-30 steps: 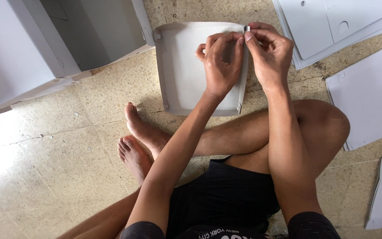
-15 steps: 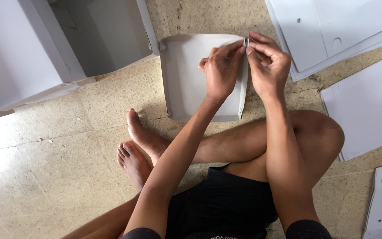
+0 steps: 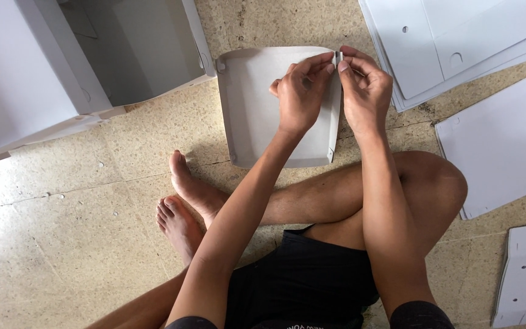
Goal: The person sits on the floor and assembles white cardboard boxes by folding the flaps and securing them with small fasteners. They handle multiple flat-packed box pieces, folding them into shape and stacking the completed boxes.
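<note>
A: Grey folded tray (image 3: 257,109) lay flat on the floor (image 3: 80,244), just ahead of the crossed legs. Long axis ran away from the body. Small pale tab (image 3: 339,57) stood at its far right corner.

B: Fingers?

A: Both sets pinched narrow on that tab. Left hand (image 3: 301,94) reached across over the tray; right hand (image 3: 365,91) sat outside the right wall (image 3: 333,122), nearer the corner.

B: Surroundings?

A: Open grey cabinet (image 3: 62,67) to the left, flat grey panels (image 3: 494,140) well apart to the right.
</note>
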